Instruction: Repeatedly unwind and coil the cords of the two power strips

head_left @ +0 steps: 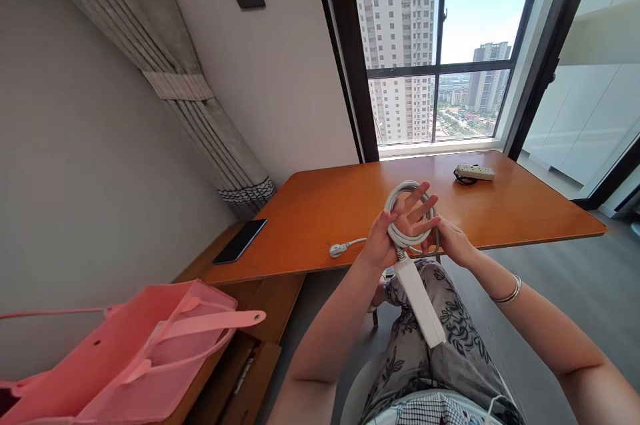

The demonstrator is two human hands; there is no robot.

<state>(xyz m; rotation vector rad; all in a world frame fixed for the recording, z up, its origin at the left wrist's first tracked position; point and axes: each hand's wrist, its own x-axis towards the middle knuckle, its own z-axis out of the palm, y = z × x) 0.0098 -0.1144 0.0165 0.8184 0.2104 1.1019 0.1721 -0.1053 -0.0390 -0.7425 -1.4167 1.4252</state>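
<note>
My left hand (395, 228) is raised in front of me with its fingers stretched out and apart. A white cable (407, 212) is wound in several loops around that palm. The cable's white power strip (420, 298) hangs down from the coil over my lap. The plug end (336, 250) of the cable lies on the orange table (320, 212) to the left of my hand. My right hand (453, 238) sits just right of the coil, fingers closed on the cable there.
A second power strip (475, 172) with a black cord lies at the far side of the table near the window. A dark phone (240, 240) rests on the table's left corner. A pink tote bag (125, 352) stands at the lower left on a wooden cabinet.
</note>
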